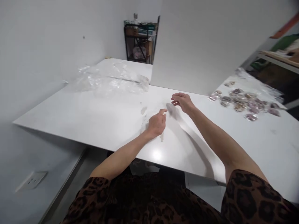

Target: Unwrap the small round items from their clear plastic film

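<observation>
My left hand (157, 125) rests low over the white table, its fingers curled in and one digit pointing toward the right hand. Just beyond and to the right, my right hand (183, 102) hovers above the surface, fingertips pinched together. Whatever either hand grips is too small or too clear to make out. A faint grey patch (172, 109), perhaps shadow or thin film, lies between the two hands. Around the left hand, grey smudges (143, 110) and small bits (161, 137) mark the white table (112, 118).
Crumpled clear plastic bags (100, 81) spread over the back left of the table. At right lie several small clear packets (239, 107) with purplish and brown contents, beside more plastic film (263, 85). A white panel (196, 46) rises behind; a black shelf (140, 40) stands farther back.
</observation>
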Tool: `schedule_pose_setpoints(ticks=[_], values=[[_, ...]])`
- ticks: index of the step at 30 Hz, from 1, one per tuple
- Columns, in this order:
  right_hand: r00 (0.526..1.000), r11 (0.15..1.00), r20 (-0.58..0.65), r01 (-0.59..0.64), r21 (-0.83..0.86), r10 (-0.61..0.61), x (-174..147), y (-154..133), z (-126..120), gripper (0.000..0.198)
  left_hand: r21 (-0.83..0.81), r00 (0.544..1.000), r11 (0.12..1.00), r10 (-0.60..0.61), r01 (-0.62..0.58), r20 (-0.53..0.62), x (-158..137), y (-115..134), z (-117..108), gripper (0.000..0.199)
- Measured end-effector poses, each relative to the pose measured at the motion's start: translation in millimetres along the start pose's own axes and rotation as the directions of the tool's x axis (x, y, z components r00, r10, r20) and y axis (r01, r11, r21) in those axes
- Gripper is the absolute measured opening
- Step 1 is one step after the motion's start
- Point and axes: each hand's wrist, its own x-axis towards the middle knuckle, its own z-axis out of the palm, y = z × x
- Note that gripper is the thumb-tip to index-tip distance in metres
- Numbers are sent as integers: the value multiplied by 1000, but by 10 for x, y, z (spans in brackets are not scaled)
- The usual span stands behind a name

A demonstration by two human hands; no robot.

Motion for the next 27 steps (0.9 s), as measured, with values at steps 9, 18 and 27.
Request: schedule_pose_setpoints(ticks=[9, 18, 27], values=[[994, 891, 32, 111, -439, -108, 938, -250, 1362, 65, 70, 981, 985, 166, -160, -99, 0, -22, -48, 43], [967, 954, -60, 231, -193, -246, 1116, -241, 1504, 25, 23, 962, 978, 210, -210, -174, 49, -8, -95, 42], [972, 961, 20, 227, 160, -233, -429, -623, 327, 32, -143, 895, 988, -18, -51, -446, 237, -104, -316, 39]])
